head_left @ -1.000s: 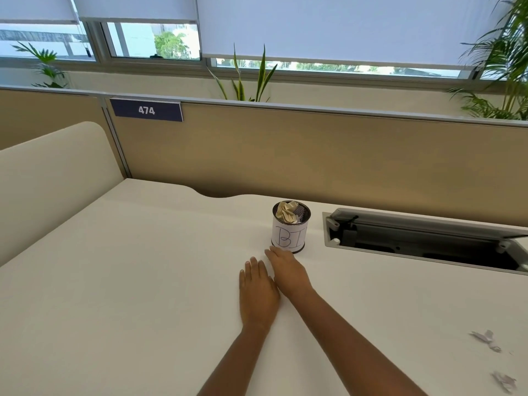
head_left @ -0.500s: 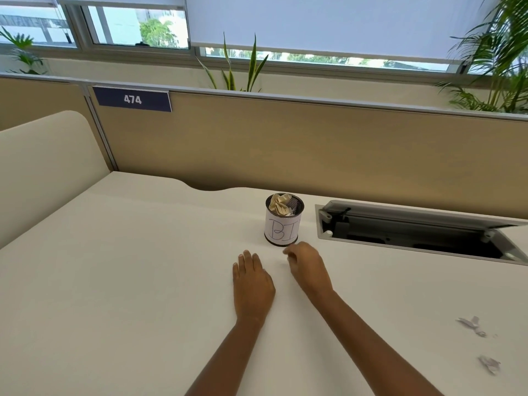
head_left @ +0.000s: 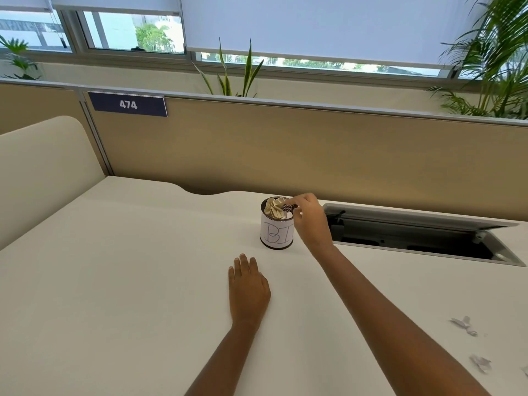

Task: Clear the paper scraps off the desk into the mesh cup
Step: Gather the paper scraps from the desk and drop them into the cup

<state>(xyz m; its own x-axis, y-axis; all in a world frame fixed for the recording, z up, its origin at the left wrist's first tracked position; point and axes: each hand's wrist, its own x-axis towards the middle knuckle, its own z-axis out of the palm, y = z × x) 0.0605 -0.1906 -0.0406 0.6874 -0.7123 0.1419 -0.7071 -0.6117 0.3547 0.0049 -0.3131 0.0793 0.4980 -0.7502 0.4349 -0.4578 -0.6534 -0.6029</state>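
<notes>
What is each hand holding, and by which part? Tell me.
The left hand lies flat on the desk, holding nothing. The right hand is over the mesh cup; whether its fingers pinch a scrap cannot be told.

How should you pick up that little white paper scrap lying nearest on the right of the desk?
Probably pinch the paper scrap from straight above, with fingertips on its raised crumpled folds. It lies low on the desk with nothing close around it, so its sides give little to grip.
</notes>
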